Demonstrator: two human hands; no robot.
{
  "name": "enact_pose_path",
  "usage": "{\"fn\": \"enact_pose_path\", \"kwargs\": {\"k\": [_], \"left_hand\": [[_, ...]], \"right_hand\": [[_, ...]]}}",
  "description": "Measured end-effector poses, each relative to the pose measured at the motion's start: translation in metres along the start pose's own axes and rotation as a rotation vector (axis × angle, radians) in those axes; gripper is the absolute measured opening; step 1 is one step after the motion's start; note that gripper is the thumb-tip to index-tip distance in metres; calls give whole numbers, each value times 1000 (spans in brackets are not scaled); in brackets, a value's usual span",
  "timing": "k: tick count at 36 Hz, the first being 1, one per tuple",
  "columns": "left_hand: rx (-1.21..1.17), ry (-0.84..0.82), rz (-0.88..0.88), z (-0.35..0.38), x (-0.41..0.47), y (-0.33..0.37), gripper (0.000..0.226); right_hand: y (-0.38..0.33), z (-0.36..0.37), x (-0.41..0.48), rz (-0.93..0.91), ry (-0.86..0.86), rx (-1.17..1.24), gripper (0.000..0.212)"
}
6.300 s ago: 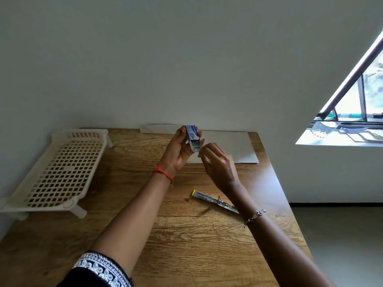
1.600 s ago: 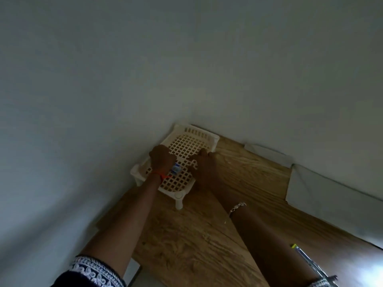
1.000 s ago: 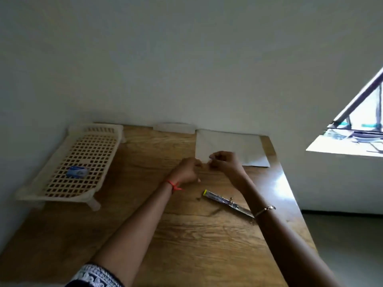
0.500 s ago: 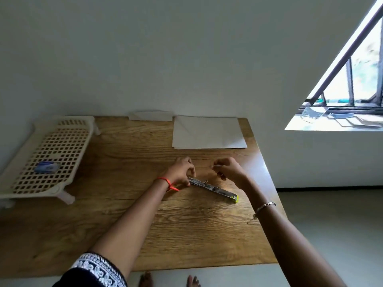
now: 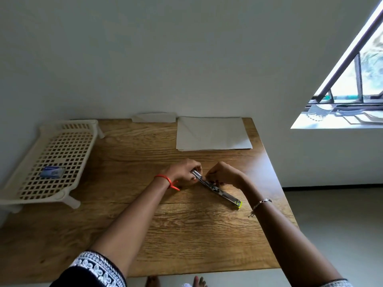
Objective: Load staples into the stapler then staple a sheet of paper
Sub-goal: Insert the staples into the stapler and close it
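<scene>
A slim metal stapler (image 5: 222, 193) with a yellow-green end lies slanted on the wooden table (image 5: 145, 224). My left hand (image 5: 183, 171) pinches its far metal tip. My right hand (image 5: 222, 175) is curled over the stapler's middle, fingers down on it; whether it holds staples is hidden. A small blue staple box (image 5: 51, 172) rests in the white lattice tray (image 5: 68, 141) at the left. White sheets of paper (image 5: 213, 133) lie flat at the table's far side.
A small folded white paper (image 5: 153, 117) leans at the wall behind the table. The wall runs along the far edge. The table's right edge drops to the floor, and a window (image 5: 352, 96) is at the upper right. Bare toes (image 5: 176, 282) show below the near edge.
The staple box went from my left hand into the tray. Both hands then came back to the table's middle and closed on the stapler, which now points its yellow end to the right.
</scene>
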State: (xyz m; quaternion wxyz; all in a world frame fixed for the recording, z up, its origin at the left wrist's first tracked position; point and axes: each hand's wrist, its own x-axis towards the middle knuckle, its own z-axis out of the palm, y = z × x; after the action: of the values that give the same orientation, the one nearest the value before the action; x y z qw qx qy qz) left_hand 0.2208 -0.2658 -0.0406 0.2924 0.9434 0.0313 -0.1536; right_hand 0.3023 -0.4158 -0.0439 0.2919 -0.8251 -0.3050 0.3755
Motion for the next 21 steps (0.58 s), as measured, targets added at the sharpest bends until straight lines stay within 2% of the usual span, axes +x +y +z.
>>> {"fn": "enact_pose_path", "kwargs": {"k": [6, 10, 14, 17, 19, 21], "left_hand": [[-222, 25, 27, -15, 3, -6, 32], [-488, 80, 60, -26, 0, -9, 35], [-759, 129, 100, -35, -4, -5, 39], [-895, 183, 141, -37, -4, -3, 31], [-982, 210, 156, -39, -5, -1, 24], [-1121, 203, 193, -42, -6, 2, 20]], "right_hand": [[9, -1, -2, -112, -40, 234, 33], [5, -2, -3, -159, 28, 386, 29], [-13, -10, -7, -203, 89, 509, 42], [-25, -17, -9, -220, 139, 550, 47], [-37, -21, -12, -237, 172, 574, 45], [-53, -25, -17, -251, 204, 580, 33]]}}
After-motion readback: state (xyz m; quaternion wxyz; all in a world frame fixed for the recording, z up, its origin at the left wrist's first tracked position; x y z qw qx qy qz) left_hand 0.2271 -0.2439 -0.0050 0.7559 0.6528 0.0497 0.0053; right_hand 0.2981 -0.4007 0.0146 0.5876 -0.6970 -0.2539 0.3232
